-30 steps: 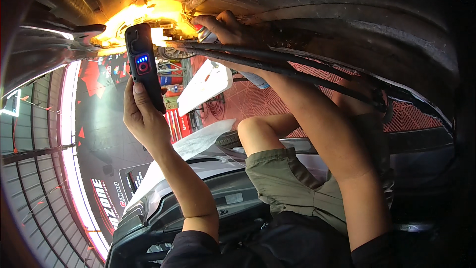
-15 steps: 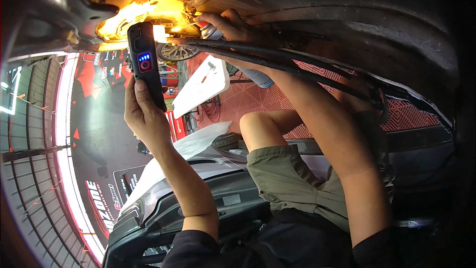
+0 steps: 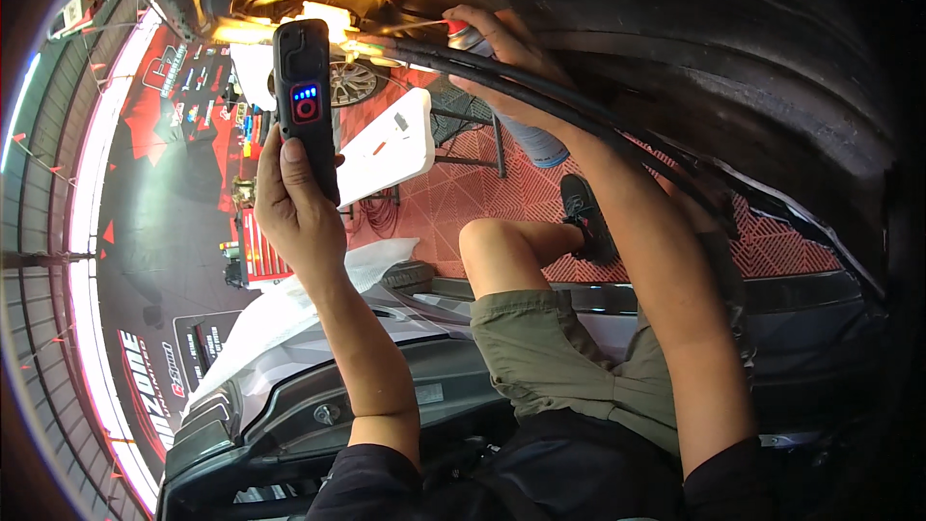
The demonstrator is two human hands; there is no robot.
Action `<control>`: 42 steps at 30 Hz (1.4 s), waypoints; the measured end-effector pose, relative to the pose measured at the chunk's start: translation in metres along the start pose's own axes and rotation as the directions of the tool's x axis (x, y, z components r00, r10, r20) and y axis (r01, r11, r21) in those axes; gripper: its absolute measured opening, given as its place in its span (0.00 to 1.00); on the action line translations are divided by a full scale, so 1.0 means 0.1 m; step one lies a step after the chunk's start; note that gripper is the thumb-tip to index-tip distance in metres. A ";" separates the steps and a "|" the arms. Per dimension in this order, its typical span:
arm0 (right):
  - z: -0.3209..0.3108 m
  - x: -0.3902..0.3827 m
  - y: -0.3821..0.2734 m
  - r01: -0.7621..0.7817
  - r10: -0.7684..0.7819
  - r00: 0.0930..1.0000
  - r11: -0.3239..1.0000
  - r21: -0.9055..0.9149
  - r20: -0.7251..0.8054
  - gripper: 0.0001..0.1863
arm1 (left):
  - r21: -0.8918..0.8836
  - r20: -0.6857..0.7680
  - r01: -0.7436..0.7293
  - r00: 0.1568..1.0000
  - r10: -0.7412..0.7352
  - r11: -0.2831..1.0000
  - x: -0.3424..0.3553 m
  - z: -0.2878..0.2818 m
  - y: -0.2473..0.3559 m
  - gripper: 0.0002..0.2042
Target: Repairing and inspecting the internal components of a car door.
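My left hand [image 3: 297, 193] is closed round a slim black hand-held device [image 3: 301, 58], upright, with blue indicator lights and a red-ringed button; bright yellow light falls on the metal behind it. My right hand [image 3: 506, 39] grips a spray can [image 3: 535, 143] with a blue-silver body and red cap, one finger up at the cap. Two black hoses [image 3: 579, 106] run across that hand and forearm, hiding part of the can. Above both hands is the dark, curved underside of a car panel [image 3: 694, 29], with small metal parts in the glare.
Below me lies the car body with a black trim opening [image 3: 328, 386] and a white sheet [image 3: 231, 347]. Beyond are a white table [image 3: 381, 159], a red tool chest [image 3: 265, 241], a wheel [image 3: 354, 84], red patterned floor mats [image 3: 791, 246] and my shoe [image 3: 588, 217].
The view has shifted, showing more workshop at upper left and my foot. My left hand with the device sits farther right and higher; my right hand with the can has moved slightly right and up.
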State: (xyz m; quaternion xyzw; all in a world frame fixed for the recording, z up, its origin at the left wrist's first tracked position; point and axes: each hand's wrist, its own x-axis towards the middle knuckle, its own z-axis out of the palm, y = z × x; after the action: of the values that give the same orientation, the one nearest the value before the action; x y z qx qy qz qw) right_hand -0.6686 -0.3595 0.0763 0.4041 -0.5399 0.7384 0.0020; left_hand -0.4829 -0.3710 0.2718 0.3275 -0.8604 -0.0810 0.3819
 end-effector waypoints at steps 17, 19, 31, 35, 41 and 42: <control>0.54 -0.77 0.13 0.074 -0.088 0.913 0.996 0.049 0.399 0.34 | -0.684 0.425 0.721 0.275 -0.862 -0.107 -0.89 1.54 -2.51 0.19; 0.73 -0.85 0.23 0.055 -0.074 0.910 0.997 0.059 0.407 0.35 | -0.615 0.386 0.788 0.264 -0.884 -0.033 -0.93 1.82 -2.68 0.19; 1.13 -0.73 0.50 0.145 -0.055 0.820 0.983 -0.114 0.569 0.37 | 0.369 0.875 0.548 0.067 -0.480 0.751 -1.20 2.14 -3.04 0.15; 1.64 -0.60 0.48 0.263 -0.188 0.863 0.960 -0.100 0.468 0.36 | 0.385 0.907 0.458 -0.028 -0.420 0.801 -1.09 1.92 -3.00 0.12; 3.10 -0.26 0.75 0.282 -0.282 0.757 0.955 0.095 0.590 0.35 | 0.423 0.900 0.448 -0.104 -0.424 0.788 -1.08 1.87 -3.15 0.13; 3.36 -0.29 0.80 0.228 -0.252 0.745 0.966 0.119 0.617 0.36 | 0.428 0.897 0.453 -0.111 -0.427 0.782 -1.07 1.81 -3.17 0.13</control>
State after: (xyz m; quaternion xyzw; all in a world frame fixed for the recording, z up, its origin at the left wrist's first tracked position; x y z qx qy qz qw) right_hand -0.4847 -0.6485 0.0259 0.6927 -0.4399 0.5644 -0.0902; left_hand -0.3990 -0.5687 -0.0422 0.4446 -0.7198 -0.4072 -0.3440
